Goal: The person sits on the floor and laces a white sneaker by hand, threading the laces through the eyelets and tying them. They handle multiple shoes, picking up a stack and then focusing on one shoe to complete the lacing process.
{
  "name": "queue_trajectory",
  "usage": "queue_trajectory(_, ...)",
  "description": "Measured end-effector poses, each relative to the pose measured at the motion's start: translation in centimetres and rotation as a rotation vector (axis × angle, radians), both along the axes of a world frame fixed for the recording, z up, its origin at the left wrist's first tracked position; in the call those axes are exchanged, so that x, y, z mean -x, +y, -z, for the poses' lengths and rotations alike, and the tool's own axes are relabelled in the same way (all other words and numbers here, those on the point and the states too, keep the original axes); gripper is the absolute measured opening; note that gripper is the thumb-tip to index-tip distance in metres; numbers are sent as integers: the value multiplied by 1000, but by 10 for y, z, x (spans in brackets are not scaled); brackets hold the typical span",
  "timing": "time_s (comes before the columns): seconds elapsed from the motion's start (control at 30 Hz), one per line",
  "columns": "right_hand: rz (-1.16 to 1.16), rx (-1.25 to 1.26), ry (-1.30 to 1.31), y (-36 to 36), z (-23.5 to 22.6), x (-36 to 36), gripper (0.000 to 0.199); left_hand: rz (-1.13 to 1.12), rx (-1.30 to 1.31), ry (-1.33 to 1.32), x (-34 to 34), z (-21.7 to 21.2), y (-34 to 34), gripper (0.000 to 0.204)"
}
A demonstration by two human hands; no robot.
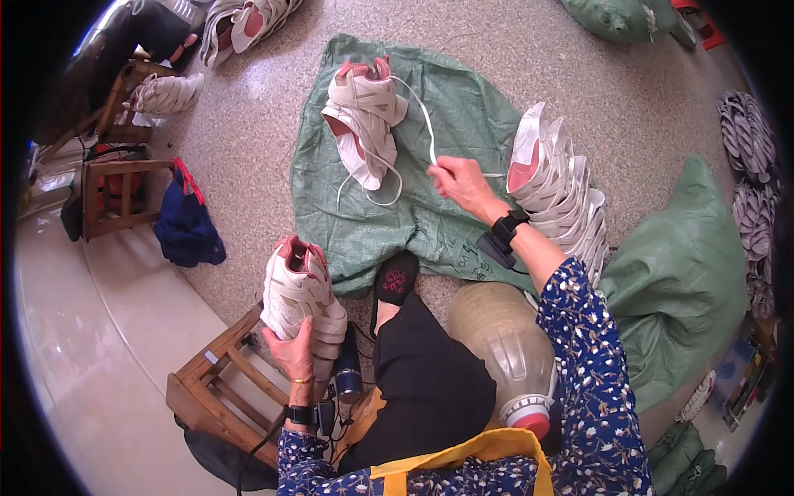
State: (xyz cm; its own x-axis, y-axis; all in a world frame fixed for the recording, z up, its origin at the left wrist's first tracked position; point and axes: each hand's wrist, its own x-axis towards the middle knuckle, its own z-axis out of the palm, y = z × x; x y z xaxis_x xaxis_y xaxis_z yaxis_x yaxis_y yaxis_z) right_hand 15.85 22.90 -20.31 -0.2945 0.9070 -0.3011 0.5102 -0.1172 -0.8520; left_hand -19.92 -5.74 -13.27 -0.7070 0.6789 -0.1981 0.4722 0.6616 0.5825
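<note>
My right hand [467,187] is closed in a pinch on a white shoelace [427,120]. That lace runs up to a white and pink shoe upper [364,87] at the far middle, and a short end sticks out to the right of my fist. Another upper [368,145] lies against it, with loose lace loops beside it. At near left my left hand [293,354] grips the side of a stack of white and pink shoe uppers [299,289]; its thumb shows and most of its fingers are hidden. Beneath the lace spreads a green woven sack [331,223].
A long nested row of uppers [550,182] lies right of my right hand. A full green sack [682,273] and a big plastic bottle [504,339] stand nearer. At left are a wooden stool [223,372] and a blue bag [188,219]. More uppers [248,25] lie far left.
</note>
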Motion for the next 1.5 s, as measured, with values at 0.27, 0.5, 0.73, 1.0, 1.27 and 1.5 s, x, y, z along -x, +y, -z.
queue_trajectory(0.27, -51, 4, 313, 20, -92, 44, 24, -50, -84, -49, -8, -6, -8, 68)
queue_trajectory(0.5, -325, -386, 186, -1, -87, 73, 38, -91, -155, -3, -17, -26, -9, 76)
queue_trajectory(0.73, -610, -427, 91, -19, -157, 55, 38, -143, -259, -1, -27, -49, 21, 72)
queue_trajectory(1.0, -329, -401, -329, -49, -177, -171, 37, -126, -535, -165, -90, -56, 87, 72)
queue_trajectory(1.27, 18, 43, -210, -228, -237, -289, 30, -64, -677, -262, -151, -104, 147, 76)
queue_trajectory(1.5, 428, 146, 39, -353, -235, -287, 31, 196, -849, -359, -209, -182, 156, 68)
